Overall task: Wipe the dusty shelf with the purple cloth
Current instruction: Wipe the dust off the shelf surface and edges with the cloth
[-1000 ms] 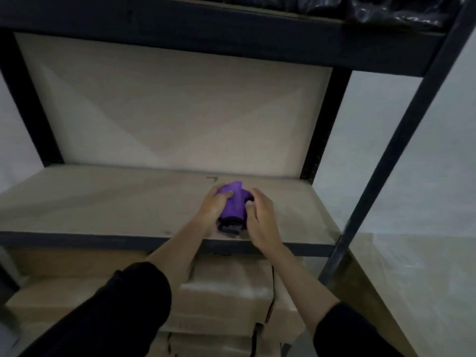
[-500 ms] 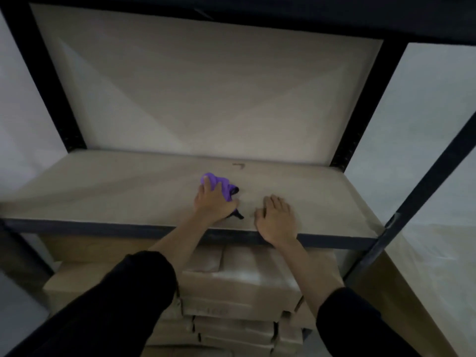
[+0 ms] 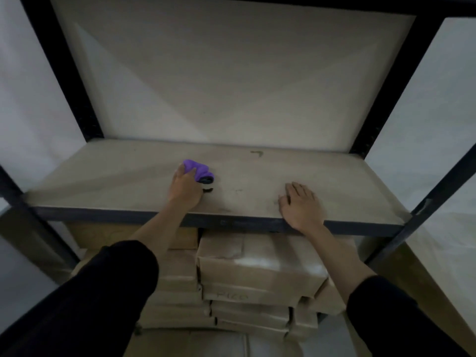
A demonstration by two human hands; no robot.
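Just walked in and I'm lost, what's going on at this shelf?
A person appears to be wiping the shelf. Their left hand grips a bunched purple cloth against the board near its middle, while the right hand rests flat by the front edge. Paper-wrapped packages sit stacked on the level below.

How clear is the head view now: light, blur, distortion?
Head view: dim, flat light; left hand on the purple cloth slightly blurred, right hand sharper; wide-angle lens splays the shelf posts outward.
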